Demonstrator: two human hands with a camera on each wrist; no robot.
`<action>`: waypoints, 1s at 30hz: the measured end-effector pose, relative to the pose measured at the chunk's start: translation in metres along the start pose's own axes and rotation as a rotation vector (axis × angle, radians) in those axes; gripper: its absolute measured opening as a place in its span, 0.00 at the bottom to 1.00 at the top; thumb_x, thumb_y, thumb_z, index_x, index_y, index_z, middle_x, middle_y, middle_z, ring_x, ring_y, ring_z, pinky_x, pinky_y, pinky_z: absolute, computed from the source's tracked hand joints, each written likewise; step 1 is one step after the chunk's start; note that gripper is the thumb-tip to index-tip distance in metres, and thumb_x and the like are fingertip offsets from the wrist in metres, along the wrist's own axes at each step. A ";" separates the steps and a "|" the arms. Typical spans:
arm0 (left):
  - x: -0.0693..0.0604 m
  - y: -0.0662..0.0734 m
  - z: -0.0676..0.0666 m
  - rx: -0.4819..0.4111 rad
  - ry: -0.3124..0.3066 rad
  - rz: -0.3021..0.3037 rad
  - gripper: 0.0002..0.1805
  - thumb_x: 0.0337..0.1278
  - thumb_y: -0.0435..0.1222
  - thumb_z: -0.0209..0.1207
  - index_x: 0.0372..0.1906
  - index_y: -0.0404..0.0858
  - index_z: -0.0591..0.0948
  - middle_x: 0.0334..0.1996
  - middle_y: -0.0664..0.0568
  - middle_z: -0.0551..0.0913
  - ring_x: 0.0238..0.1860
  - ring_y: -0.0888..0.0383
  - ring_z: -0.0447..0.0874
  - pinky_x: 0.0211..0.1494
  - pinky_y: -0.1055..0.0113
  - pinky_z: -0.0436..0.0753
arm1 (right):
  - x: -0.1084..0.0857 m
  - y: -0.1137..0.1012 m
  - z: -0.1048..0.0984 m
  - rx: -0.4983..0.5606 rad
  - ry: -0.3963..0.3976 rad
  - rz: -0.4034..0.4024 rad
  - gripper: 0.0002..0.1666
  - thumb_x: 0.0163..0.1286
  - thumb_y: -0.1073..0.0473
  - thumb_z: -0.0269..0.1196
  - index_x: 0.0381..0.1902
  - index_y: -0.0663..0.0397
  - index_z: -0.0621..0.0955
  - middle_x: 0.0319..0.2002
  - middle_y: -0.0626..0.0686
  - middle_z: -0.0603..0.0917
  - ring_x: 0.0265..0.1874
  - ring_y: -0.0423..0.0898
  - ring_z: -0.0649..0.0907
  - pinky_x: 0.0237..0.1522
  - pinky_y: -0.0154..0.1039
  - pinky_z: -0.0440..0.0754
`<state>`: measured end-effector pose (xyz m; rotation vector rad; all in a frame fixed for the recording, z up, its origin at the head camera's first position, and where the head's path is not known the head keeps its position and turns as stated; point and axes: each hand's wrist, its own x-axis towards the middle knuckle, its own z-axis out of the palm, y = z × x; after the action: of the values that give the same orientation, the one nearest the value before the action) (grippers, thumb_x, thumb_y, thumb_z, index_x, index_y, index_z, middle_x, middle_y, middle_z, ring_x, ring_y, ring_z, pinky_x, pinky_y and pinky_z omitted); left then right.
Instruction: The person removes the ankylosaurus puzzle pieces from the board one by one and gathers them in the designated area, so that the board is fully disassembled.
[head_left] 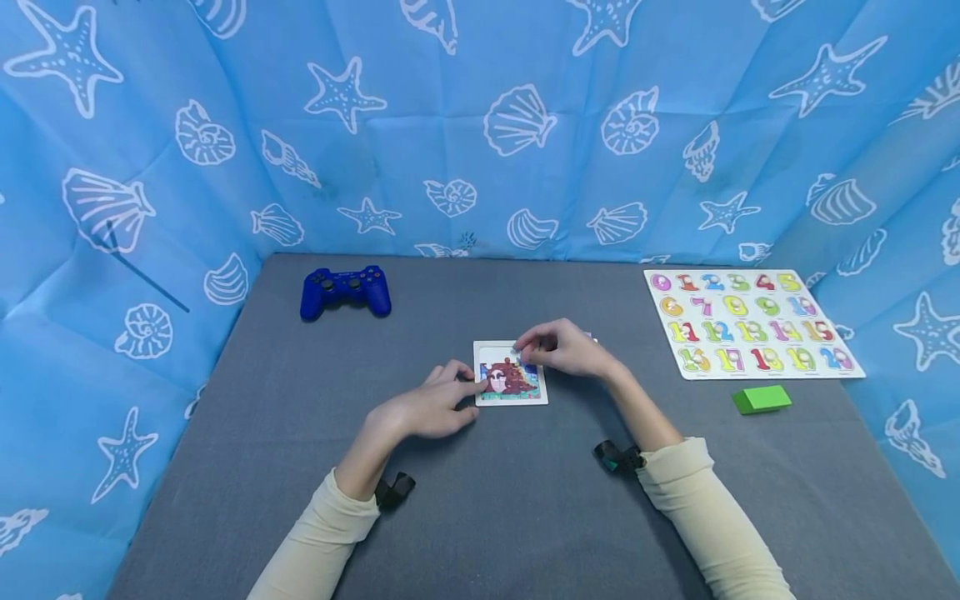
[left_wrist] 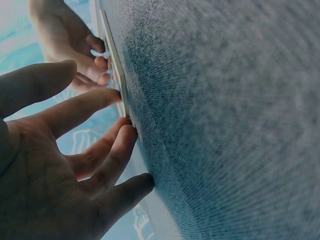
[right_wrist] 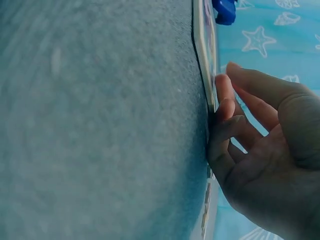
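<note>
A small square picture puzzle [head_left: 511, 399] with a white frame lies mid-table; its picture has a reddish-brown figure, and a white area shows along the top. My left hand [head_left: 437, 402] is at its left side, fingers spread and mostly straight, the index finger on the picture's left edge. In the left wrist view, the left fingertips [left_wrist: 131, 131] touch the board's edge and the cloth. Over the board's upper right corner, my right hand [head_left: 567, 348] pinches what looks like a small bluish puzzle piece [head_left: 522, 357] between thumb and index finger. The fingers mostly hide that piece.
A blue game controller [head_left: 346, 290] lies at the back left. To the right are a white number board [head_left: 750, 373] with colourful numerals and a green block [head_left: 762, 399]. Something pale [head_left: 589, 336] peeks out behind the right hand. A blue seashell-print curtain [head_left: 450, 125] surrounds the grey table.
</note>
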<state>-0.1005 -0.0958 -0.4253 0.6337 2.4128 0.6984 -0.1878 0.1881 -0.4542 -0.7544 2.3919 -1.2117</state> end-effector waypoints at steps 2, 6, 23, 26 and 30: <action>0.000 0.000 0.000 0.002 0.001 -0.001 0.30 0.83 0.41 0.56 0.83 0.44 0.69 0.77 0.41 0.65 0.71 0.44 0.66 0.76 0.44 0.73 | 0.001 -0.001 0.002 -0.016 -0.007 0.002 0.11 0.75 0.66 0.69 0.53 0.62 0.90 0.44 0.60 0.92 0.34 0.42 0.79 0.39 0.31 0.77; 0.001 -0.001 0.001 0.003 0.000 0.001 0.31 0.83 0.41 0.56 0.83 0.42 0.69 0.77 0.41 0.66 0.70 0.45 0.66 0.74 0.44 0.73 | 0.003 -0.003 0.004 -0.056 -0.009 0.018 0.10 0.74 0.66 0.70 0.50 0.62 0.91 0.38 0.58 0.90 0.32 0.42 0.78 0.37 0.31 0.75; 0.011 -0.018 0.008 0.005 0.007 0.040 0.32 0.81 0.44 0.56 0.83 0.46 0.69 0.76 0.42 0.66 0.69 0.45 0.66 0.71 0.44 0.75 | 0.006 -0.008 0.008 -0.138 0.006 0.093 0.05 0.72 0.62 0.74 0.44 0.56 0.92 0.28 0.48 0.82 0.29 0.41 0.76 0.35 0.32 0.72; 0.015 -0.024 0.011 0.029 0.010 0.051 0.32 0.82 0.46 0.55 0.84 0.47 0.69 0.75 0.42 0.66 0.68 0.45 0.66 0.70 0.45 0.76 | 0.006 -0.008 0.009 -0.173 0.037 0.078 0.04 0.70 0.61 0.75 0.42 0.54 0.93 0.31 0.49 0.81 0.32 0.42 0.76 0.36 0.34 0.72; 0.011 -0.015 0.007 0.015 0.002 0.028 0.31 0.82 0.44 0.55 0.83 0.44 0.69 0.76 0.41 0.66 0.69 0.45 0.66 0.72 0.44 0.75 | 0.004 -0.009 0.011 -0.218 0.088 0.054 0.04 0.68 0.61 0.77 0.40 0.52 0.93 0.41 0.53 0.82 0.38 0.45 0.77 0.42 0.37 0.74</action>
<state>-0.1083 -0.0989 -0.4431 0.6741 2.4171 0.6927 -0.1823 0.1747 -0.4538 -0.7068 2.6295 -0.9933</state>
